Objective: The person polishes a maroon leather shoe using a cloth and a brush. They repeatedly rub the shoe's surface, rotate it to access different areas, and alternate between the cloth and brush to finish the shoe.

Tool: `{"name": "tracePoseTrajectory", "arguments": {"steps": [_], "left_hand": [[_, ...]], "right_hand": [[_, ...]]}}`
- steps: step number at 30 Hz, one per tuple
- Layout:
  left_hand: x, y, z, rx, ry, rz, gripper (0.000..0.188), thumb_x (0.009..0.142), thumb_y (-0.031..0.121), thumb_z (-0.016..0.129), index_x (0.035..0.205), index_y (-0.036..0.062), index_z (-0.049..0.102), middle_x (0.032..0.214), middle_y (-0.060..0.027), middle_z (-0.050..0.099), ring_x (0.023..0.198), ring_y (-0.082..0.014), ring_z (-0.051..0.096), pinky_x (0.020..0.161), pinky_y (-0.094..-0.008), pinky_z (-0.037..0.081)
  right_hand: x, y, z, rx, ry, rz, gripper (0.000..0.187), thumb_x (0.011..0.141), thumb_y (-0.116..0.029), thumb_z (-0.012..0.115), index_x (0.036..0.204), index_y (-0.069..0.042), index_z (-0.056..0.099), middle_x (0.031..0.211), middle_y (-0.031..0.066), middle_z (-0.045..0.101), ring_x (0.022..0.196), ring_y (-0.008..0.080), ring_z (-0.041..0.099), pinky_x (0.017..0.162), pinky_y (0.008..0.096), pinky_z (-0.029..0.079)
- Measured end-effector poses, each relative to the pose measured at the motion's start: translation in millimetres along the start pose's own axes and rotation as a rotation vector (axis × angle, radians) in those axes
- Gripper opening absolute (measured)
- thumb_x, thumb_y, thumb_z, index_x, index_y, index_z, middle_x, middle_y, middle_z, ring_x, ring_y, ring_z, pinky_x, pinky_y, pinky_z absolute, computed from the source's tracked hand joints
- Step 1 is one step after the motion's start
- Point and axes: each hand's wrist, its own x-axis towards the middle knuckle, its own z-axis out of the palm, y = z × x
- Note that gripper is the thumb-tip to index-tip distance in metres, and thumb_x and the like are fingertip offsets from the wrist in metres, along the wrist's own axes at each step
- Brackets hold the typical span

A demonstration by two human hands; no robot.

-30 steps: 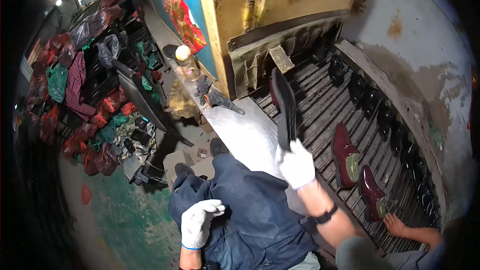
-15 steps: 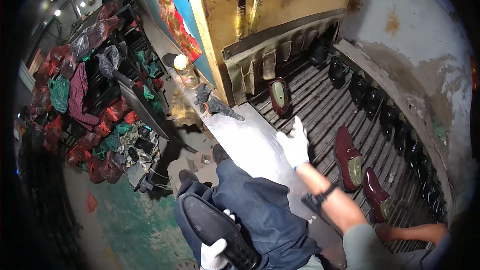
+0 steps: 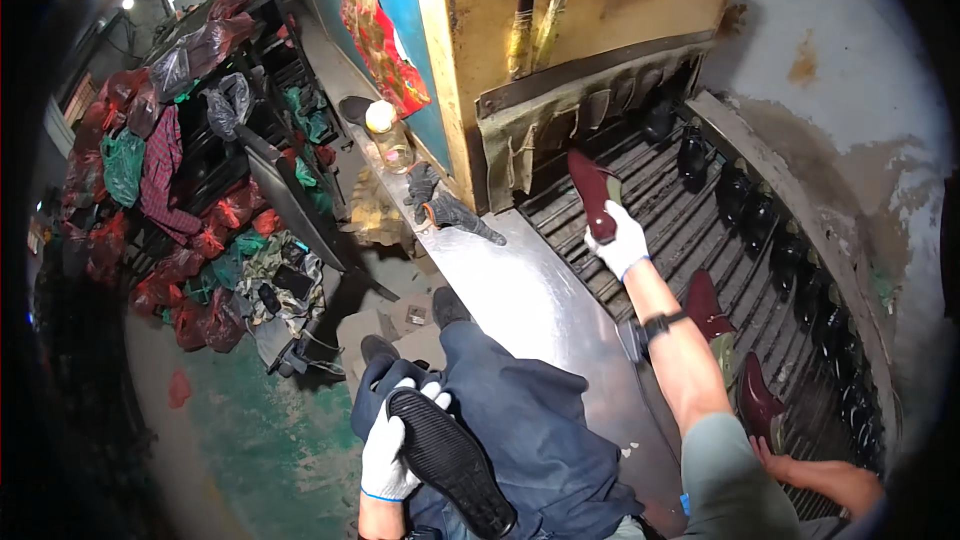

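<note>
Your right hand (image 3: 622, 242) is now up at a shoe (image 3: 588, 180), pinching its near end; your left hand (image 3: 387, 452) clasps a sole (image 3: 450, 455). Both are held, unjoined.

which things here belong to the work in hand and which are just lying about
In hand, it seems:
black ridged shoe sole, in the left hand
maroon loafer, right hand on it
two more maroon loafers on the slatted metal rack

Apparently lying about:
dark work gloves
lidded clear jar
red plastic bags
</note>
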Motion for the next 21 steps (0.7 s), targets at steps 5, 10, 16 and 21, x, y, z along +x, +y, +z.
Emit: {"name": "tracePoseTrajectory", "arguments": {"steps": [5,10,16,21], "left_hand": [[-3,1,-10,-0.069,-0.076,-0.006,0.081,0.114,0.047,0.062,0.178,0.0198,0.021,0.154,-0.0257,0.060,0.143,-0.0442,0.061,0.116,-0.0656,0.053],[-13,2,10,-0.100,-0.181,-0.006,0.059,0.114,0.043,0.062,0.162,0.0118,0.046,0.154,-0.0247,0.061,0.144,-0.0458,0.059,0.123,-0.0677,0.046],[-33,31,36,-0.061,-0.301,0.106,0.066,0.115,0.047,0.059,0.166,0.0093,0.043,0.155,-0.0286,0.059,0.142,-0.0507,0.061,0.118,-0.0643,0.053],[-30,29,34,-0.011,-0.437,0.247,0.066,0.118,0.044,0.054,0.168,0.0026,0.040,0.154,-0.0233,0.063,0.144,-0.0384,0.062,0.121,-0.0485,0.052]], "right_hand": [[-193,16,-30,0.156,-0.450,0.040,0.053,0.102,-0.029,0.076,0.144,-0.001,0.060,0.133,0.0202,0.070,0.114,0.0370,0.071,0.097,0.0549,0.062],[-308,53,-54,0.322,-0.505,0.291,0.078,0.098,-0.039,0.076,0.158,0.003,0.050,0.148,0.0274,0.065,0.130,0.0474,0.068,0.112,0.0719,0.053],[-407,57,4,0.012,-0.571,0.229,0.083,0.083,-0.021,0.084,0.155,0.006,0.051,0.136,0.0227,0.068,0.120,0.0374,0.071,0.108,0.0564,0.058],[-464,55,33,-0.706,-0.613,-0.309,0.120,0.072,-0.022,0.100,0.169,0.006,0.035,0.159,0.0193,0.061,0.143,0.0284,0.062,0.124,0.0443,0.047]]}}
